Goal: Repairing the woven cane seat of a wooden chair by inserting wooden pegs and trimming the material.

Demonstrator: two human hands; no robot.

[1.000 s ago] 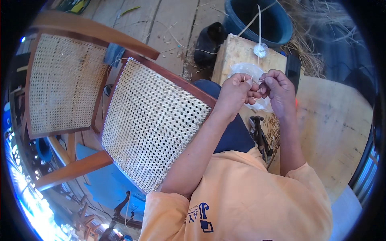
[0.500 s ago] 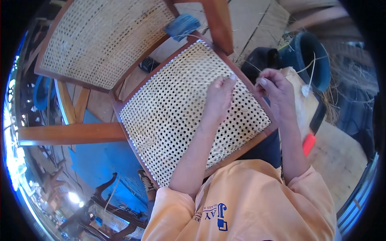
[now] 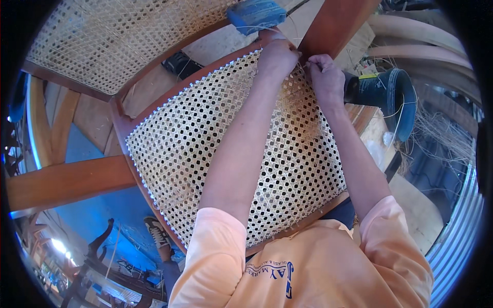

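Observation:
A wooden chair lies tipped before me, its seat (image 3: 233,138) woven with open pale cane and edged by a reddish-brown frame. At the seat's far corner, my left hand (image 3: 279,59) is closed, with a thin cane strand (image 3: 295,32) running to its fingertips. Just right of it, my right hand (image 3: 327,82) is closed too, its thumb and fingers pinched at the seat's edge beside a chair leg (image 3: 336,25). What the right fingertips hold is too small to make out. Beyond the left hand, a blue block (image 3: 257,16) rests on the frame corner.
The cane backrest (image 3: 123,41) rises at the far left, and another wooden leg (image 3: 72,182) juts left. A dark bucket (image 3: 393,97) stands right, next to a wooden block (image 3: 367,120) and loose cane strands (image 3: 441,136). Blue sheeting (image 3: 110,220) lies on the floor below.
Both hands have moved away from me to the seat's far corner and come closer together. The view has shifted, so the chair appears larger.

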